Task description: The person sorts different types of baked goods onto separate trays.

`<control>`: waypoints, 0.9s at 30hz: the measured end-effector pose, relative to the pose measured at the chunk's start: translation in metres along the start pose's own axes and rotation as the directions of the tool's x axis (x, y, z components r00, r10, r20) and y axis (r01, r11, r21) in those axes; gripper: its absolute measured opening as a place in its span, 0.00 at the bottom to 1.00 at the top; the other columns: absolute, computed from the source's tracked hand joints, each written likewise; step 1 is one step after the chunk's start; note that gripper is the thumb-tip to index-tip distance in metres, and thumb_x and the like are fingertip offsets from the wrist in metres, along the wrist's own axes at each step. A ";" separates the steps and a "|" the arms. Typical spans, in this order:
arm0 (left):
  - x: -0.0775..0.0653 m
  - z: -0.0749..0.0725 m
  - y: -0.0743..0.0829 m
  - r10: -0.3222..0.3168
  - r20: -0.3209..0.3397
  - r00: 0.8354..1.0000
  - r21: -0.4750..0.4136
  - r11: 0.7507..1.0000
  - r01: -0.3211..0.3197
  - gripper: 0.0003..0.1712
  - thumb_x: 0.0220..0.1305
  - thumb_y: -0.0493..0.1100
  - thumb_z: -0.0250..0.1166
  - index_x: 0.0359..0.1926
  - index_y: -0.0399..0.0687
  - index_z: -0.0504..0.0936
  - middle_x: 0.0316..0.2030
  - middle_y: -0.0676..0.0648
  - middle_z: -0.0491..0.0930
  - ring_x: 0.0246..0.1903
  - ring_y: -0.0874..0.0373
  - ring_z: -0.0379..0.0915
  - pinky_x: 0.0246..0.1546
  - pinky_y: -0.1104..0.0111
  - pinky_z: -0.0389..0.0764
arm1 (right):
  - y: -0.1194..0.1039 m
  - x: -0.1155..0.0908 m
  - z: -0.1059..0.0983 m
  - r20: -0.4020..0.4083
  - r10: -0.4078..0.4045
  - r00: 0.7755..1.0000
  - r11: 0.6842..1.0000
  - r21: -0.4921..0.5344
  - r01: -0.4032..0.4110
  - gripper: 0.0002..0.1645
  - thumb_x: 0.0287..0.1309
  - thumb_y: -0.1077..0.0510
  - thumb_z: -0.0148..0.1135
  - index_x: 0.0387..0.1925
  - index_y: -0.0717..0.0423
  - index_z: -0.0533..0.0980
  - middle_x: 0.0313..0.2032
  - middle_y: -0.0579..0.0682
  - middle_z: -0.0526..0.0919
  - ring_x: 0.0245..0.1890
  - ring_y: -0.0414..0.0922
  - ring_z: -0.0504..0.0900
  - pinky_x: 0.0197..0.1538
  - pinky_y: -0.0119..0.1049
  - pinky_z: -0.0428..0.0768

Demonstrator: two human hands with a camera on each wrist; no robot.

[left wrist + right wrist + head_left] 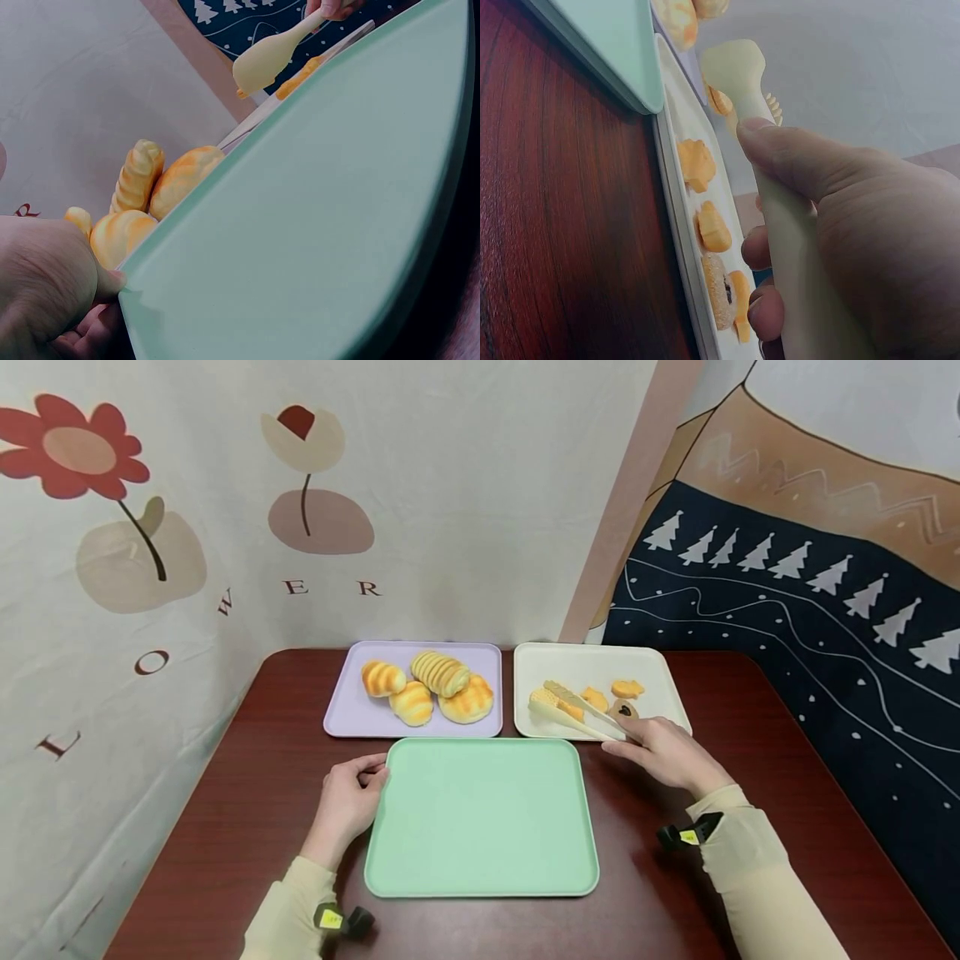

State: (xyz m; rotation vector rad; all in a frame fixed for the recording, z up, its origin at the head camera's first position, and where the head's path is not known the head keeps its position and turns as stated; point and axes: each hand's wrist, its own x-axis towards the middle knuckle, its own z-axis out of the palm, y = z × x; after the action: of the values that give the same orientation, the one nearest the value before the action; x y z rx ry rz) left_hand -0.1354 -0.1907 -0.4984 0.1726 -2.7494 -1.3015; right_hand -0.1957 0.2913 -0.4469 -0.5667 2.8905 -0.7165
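My right hand (671,756) grips cream serving tongs (573,718) over the white tray (654,664). An orange-yellow cookie (718,101) shows between the tong tips, partly hidden by them. Below, the tray bears several small cookies, among them a round one with a dark centre (718,291) and a yellow-orange cookie (697,163). With thumb on the rim and fingers beside it, my left hand (351,802) holds the upper left edge of the green tray (483,818). Nothing lies on that tray.
Behind the green tray, to the left, a lilac tray (340,714) carries several bread rolls, one a ridged roll (440,673). All the trays lie on a dark red-brown table (247,827). Printed cloths (465,510) hang behind the table and on both sides.
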 end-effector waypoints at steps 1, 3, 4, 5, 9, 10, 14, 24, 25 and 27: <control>0.000 0.000 0.000 0.002 0.000 1.000 0.000 1.000 -0.002 0.15 0.76 0.38 0.65 0.58 0.40 0.88 0.40 0.46 0.87 0.36 0.55 0.79 0.35 0.66 0.76 | 0.000 0.001 0.000 0.003 0.002 1.000 1.000 -0.002 -0.002 0.46 0.72 0.33 0.63 0.74 0.62 0.71 0.33 0.52 0.83 0.38 0.48 0.76 0.43 0.47 0.74; 0.000 0.000 -0.001 0.002 0.002 1.000 -0.001 1.000 -0.002 0.15 0.76 0.38 0.65 0.58 0.40 0.88 0.39 0.46 0.87 0.36 0.55 0.79 0.35 0.66 0.77 | 0.000 0.003 0.001 0.010 0.013 1.000 1.000 -0.004 -0.013 0.48 0.72 0.31 0.61 0.75 0.62 0.71 0.25 0.47 0.76 0.32 0.47 0.73 0.40 0.45 0.72; 0.000 0.001 -0.001 0.000 0.002 1.000 0.001 1.000 0.000 0.15 0.76 0.38 0.65 0.58 0.41 0.88 0.39 0.46 0.87 0.36 0.55 0.79 0.36 0.66 0.77 | 0.001 0.005 0.002 0.015 0.021 1.000 1.000 -0.001 -0.021 0.49 0.72 0.29 0.61 0.75 0.62 0.70 0.22 0.45 0.72 0.29 0.46 0.71 0.38 0.45 0.71; 0.000 0.001 -0.001 -0.002 0.002 1.000 0.003 1.000 0.002 0.15 0.76 0.38 0.65 0.58 0.41 0.88 0.39 0.46 0.87 0.36 0.55 0.79 0.36 0.66 0.77 | 0.001 0.006 0.003 0.017 0.023 1.000 1.000 -0.001 -0.023 0.49 0.71 0.29 0.60 0.75 0.63 0.70 0.22 0.44 0.70 0.27 0.46 0.70 0.37 0.44 0.71; 0.000 0.001 -0.001 -0.009 0.002 1.000 0.003 1.000 0.009 0.15 0.76 0.39 0.65 0.58 0.41 0.88 0.39 0.47 0.87 0.36 0.55 0.79 0.36 0.66 0.77 | 0.003 0.011 0.005 0.021 0.022 1.000 1.000 0.002 -0.022 0.50 0.71 0.28 0.60 0.74 0.63 0.71 0.20 0.44 0.67 0.23 0.45 0.66 0.31 0.41 0.68; 0.000 0.001 -0.001 -0.007 0.001 1.000 0.002 1.000 0.007 0.15 0.76 0.38 0.65 0.58 0.41 0.88 0.38 0.47 0.87 0.36 0.55 0.79 0.36 0.66 0.77 | 0.003 0.012 0.006 0.021 0.021 1.000 1.000 0.004 -0.021 0.49 0.71 0.28 0.60 0.74 0.63 0.72 0.20 0.44 0.66 0.22 0.45 0.66 0.30 0.41 0.67; 0.000 0.000 0.000 0.001 0.001 1.000 -0.004 1.000 -0.001 0.15 0.75 0.37 0.65 0.58 0.40 0.88 0.39 0.46 0.87 0.36 0.54 0.79 0.36 0.66 0.77 | 0.005 0.016 0.008 0.024 0.020 0.999 1.000 0.008 -0.021 0.46 0.72 0.30 0.61 0.72 0.62 0.74 0.20 0.43 0.66 0.23 0.45 0.66 0.31 0.41 0.68; 0.000 0.001 0.000 -0.005 -0.002 1.000 0.001 1.000 0.005 0.15 0.76 0.38 0.65 0.58 0.40 0.88 0.39 0.46 0.87 0.36 0.54 0.79 0.36 0.65 0.77 | 0.008 0.020 0.013 0.033 0.036 0.999 0.999 -0.010 -0.036 0.43 0.74 0.34 0.61 0.73 0.63 0.73 0.22 0.44 0.67 0.31 0.48 0.72 0.42 0.47 0.71; 0.000 0.001 0.000 -0.005 -0.002 1.000 0.002 1.000 0.005 0.15 0.76 0.38 0.65 0.58 0.40 0.88 0.39 0.46 0.87 0.36 0.54 0.79 0.36 0.65 0.77 | 0.007 0.020 0.013 0.034 0.038 0.999 0.999 -0.013 -0.037 0.43 0.74 0.34 0.61 0.73 0.63 0.73 0.22 0.44 0.69 0.33 0.49 0.73 0.43 0.47 0.71; 0.000 0.001 0.000 -0.003 -0.002 1.000 0.004 1.000 0.003 0.15 0.76 0.38 0.65 0.58 0.41 0.88 0.39 0.46 0.87 0.36 0.54 0.79 0.36 0.65 0.77 | 0.007 0.021 0.013 0.038 0.045 0.998 0.999 -0.018 -0.044 0.44 0.74 0.34 0.61 0.74 0.64 0.71 0.23 0.46 0.71 0.37 0.50 0.75 0.45 0.48 0.71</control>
State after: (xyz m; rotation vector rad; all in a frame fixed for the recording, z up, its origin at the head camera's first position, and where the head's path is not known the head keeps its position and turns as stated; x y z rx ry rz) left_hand -0.1358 -0.1898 -0.4986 0.1786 -2.7517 -1.2955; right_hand -0.2147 0.2832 -0.4624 -0.5106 2.8666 -0.6678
